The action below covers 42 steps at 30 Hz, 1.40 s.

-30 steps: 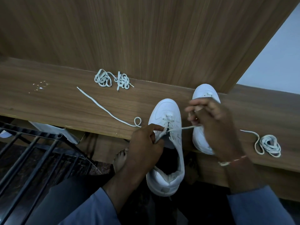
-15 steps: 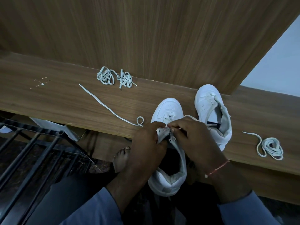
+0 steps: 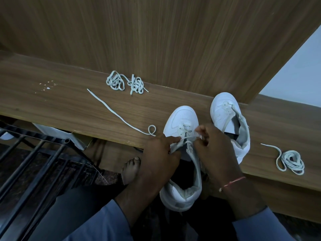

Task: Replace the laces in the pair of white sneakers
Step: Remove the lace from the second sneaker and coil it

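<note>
Back panel [image 3: 156, 40]: upright wood-grain laminate, matt, closing off the far side.

Surface [image 3: 52, 105]: long ledge in the same brown laminate, flat and smooth. It serves as the workbench and keeps everything within arm's reach.

Rack [image 3: 34, 162]: black metal bars, lower left, below the ledge; not in use.

Near sneaker [image 3: 182, 119]: smooth white leather-like upper with a perforated toe. The toe sits on the surface and the heel overhangs the edge toward the person. Likely set this way so the eyelets face up and close.

Far sneaker [image 3: 224, 108]: just beside the near one, toe touching the back panel, grey lining gaping, tongue slack. It looks unlaced, probably waiting its turn.

Left hand [image 3: 159, 153]: fingers curled, pinching one run of the threaded lace [image 3: 188, 137] at the left eyelet row.

Right hand [image 3: 217, 150]: fingers curled, pinching the other run above the right row. The lace crosses taut between them, low near the toe, so lacing seems barely begun.

Coiled lace [image 3: 291, 160]: flat, pale, neatly looped, well right; presumably a fresh one.

Tangled laces [image 3: 125, 82]: two greyish knots against the panel, likely the discards.

Straight lace [image 3: 118, 113]: a single strand, curled at its near end.

White specks [image 3: 46, 85]: far left; too small to identify.
</note>
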Motion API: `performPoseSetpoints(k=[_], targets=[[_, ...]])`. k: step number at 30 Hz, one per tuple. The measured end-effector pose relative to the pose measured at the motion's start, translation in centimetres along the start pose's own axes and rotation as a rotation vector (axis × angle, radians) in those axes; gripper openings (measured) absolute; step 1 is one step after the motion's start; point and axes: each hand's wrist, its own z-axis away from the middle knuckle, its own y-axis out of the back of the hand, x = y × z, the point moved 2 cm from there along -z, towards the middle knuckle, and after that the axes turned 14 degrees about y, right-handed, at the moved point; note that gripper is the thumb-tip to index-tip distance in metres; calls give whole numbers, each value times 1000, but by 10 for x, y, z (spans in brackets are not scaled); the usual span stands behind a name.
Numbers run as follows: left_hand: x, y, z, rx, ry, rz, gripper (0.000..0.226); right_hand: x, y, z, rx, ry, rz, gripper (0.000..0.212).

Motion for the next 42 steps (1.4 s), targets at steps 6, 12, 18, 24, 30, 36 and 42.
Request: performPoseSetpoints(k=[6,12,18,24,30,36,42], targets=[[-2,-4,-1,-19,-53,-81,27,-7,-6,-2,-189,343,202,32],[-1,-3,-1,4,-11,-49,31,1,16,-5,216,-46,8,18],[-1,-4,-2,-4,-64,-96,28,-14,-4,1,-199,326,263,39],[-2,-3,-2,11,-61,-57,28,-7,9,-2,107,129,83,27],[-1,-3,-3,42,-60,-30,24,-2,20,-4,113,105,210,27],[-1,-3,-3,57,-123,-59,21,-13,-1,2,-161,365,229,42],[-1,-4,-3,31,-100,-18,20,-5,4,-2,-168,334,162,29]])
